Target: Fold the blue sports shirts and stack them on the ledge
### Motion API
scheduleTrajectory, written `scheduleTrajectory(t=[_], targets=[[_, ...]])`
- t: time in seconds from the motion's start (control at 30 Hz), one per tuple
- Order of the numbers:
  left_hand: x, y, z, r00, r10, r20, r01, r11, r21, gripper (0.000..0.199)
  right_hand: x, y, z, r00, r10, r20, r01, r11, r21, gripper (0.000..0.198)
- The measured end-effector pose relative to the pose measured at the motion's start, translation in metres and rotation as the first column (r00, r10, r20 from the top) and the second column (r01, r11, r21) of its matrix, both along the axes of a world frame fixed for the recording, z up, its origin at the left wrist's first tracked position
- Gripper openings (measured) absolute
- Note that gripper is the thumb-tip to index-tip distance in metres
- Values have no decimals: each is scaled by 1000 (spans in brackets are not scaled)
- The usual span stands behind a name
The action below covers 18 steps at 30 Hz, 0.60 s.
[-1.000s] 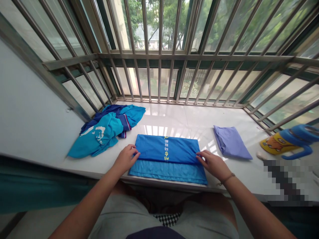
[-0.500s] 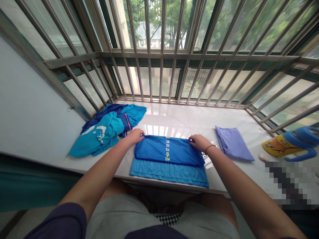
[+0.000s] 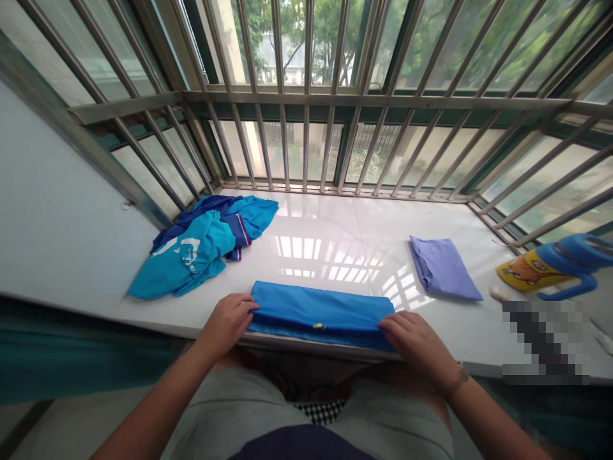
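A blue shirt [image 3: 320, 310] lies folded into a long narrow strip along the front edge of the white ledge. A small yellow bit of its print shows near its middle. My left hand [image 3: 233, 319] pinches the strip's left end, fingers closed on the cloth. At the opposite end, my right hand [image 3: 410, 333] grips the cloth between thumb and fingers. Most of the print is hidden inside the fold.
Crumpled blue and navy clothes [image 3: 201, 246] are heaped on the left of the ledge [image 3: 325, 255]. A folded lavender cloth [image 3: 445, 268] lies to the right. Beyond it is a blue and yellow bottle [image 3: 536, 265] on its side. Metal bars [image 3: 306, 147] stand along the window.
Both hands have brought the shirt's far edge toward me, folding it over the printed part. The shirt is now a narrower strip, and both hands are lower and nearer.
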State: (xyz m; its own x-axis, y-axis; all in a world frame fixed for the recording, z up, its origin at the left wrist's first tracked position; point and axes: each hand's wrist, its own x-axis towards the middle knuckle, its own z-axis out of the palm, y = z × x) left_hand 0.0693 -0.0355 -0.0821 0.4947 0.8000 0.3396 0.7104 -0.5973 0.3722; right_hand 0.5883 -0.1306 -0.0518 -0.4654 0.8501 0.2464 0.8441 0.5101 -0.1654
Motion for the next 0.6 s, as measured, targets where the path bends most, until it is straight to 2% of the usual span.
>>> scheduleTrajectory(t=[0.1, 0.17, 0.33, 0.43, 0.53, 0.6], targets=[[-8, -21, -19, 999, -33, -43, 34, 999, 20, 29, -1, -19, -19, 999, 37, 11, -37, 999, 14, 20], [-11, -29, -26, 999, -30, -41, 31, 999, 29, 31, -3, -26, -28, 999, 47, -3, -47, 998, 34, 21], [-10, -38, -20, 999, -31, -16, 32, 998, 59, 28, -9, -30, -33, 997, 58, -47, -53, 994, 94, 20], [-10, -42, -16, 999, -31, -37, 33, 997, 64, 29, -8, -31, -32, 998, 51, -41, -48, 995, 82, 19], [-12, -46, -19, 995, -72, -74, 75, 996, 41, 30, -4, -33, -36, 998, 47, -33, -45, 997, 62, 15], [-15, -48, -24, 992, -92, -89, 95, 995, 33, 30, 1, -34, -41, 998, 49, -30, -47, 996, 74, 22]])
